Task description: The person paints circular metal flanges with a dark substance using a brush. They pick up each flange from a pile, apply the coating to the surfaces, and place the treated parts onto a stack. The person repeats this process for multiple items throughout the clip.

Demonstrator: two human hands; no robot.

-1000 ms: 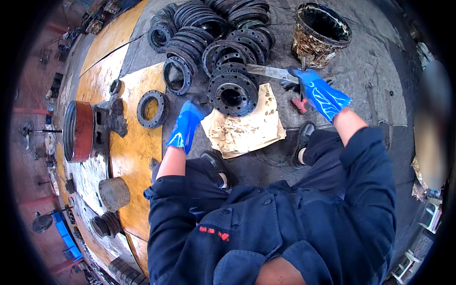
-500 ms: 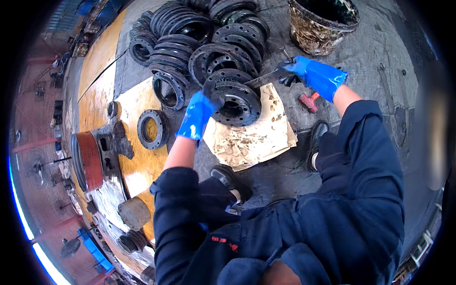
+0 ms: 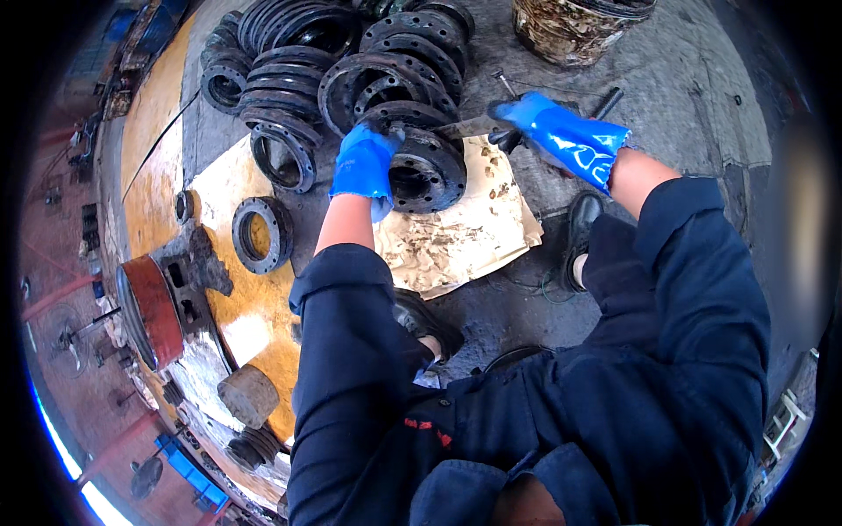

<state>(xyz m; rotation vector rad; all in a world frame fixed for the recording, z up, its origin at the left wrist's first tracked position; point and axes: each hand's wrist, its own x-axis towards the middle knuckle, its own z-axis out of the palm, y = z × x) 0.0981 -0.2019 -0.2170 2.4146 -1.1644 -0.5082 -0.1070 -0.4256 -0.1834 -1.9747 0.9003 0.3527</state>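
Note:
My left hand (image 3: 362, 167), in a blue glove, has its fingers curled over the left edge of a black flange (image 3: 430, 171). This ring with bolt holes leans against a pile of similar rings, over a stained sheet of cardboard (image 3: 456, 250). My right hand (image 3: 561, 131), also gloved in blue, is closed on the black handle (image 3: 506, 140) of a flat-bladed tool; its exact kind is unclear. The thin blade (image 3: 469, 128) points left toward the flange's upper edge. Just above the right glove stands a small metal bolt (image 3: 503, 83).
Several more black flanges (image 3: 289, 83) are piled ahead. A dirty bucket (image 3: 570, 31) stands at the far right. Beyond my right glove shows a dark tool handle (image 3: 608, 103). Leftward lie a single ring (image 3: 262, 235), a red-brown drum (image 3: 151, 311) and a grey cylinder (image 3: 248, 394).
The view has shifted, moving the pile up and left in the picture. My left hand has moved up along the flange's edge. My right hand still grips the bladed tool near the flange.

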